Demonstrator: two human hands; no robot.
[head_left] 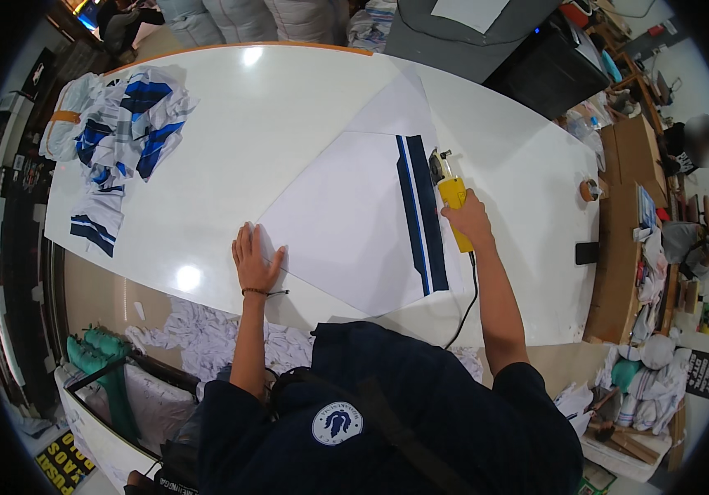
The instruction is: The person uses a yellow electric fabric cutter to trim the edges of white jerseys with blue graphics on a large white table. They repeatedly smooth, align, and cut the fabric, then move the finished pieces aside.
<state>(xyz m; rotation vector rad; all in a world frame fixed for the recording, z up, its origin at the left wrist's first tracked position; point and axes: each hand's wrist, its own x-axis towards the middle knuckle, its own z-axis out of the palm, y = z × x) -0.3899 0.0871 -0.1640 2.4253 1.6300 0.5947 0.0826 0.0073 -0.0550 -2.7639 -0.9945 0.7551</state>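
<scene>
A large white sheet (334, 219) lies on the white table (189, 173), with a narrower pale piece reaching out beyond its far end. On it, toward its right side, is a long navy panel (427, 239) with white and blue stripes. My right hand (470, 214) grips a yellow electric cutting tool (452, 193), whose metal head is at the navy panel's upper right edge; a black cord runs from it toward me. My left hand (254, 260) rests flat with fingers apart at the sheet's left edge.
Crumpled white-and-blue fabric pieces (127, 132) lie at the table's left. A black phone (586, 253) and a small brown container (589, 191) sit at the right edge. Beyond are cardboard boxes (628, 165), a black appliance (544, 70) and people (689, 247) at the far right.
</scene>
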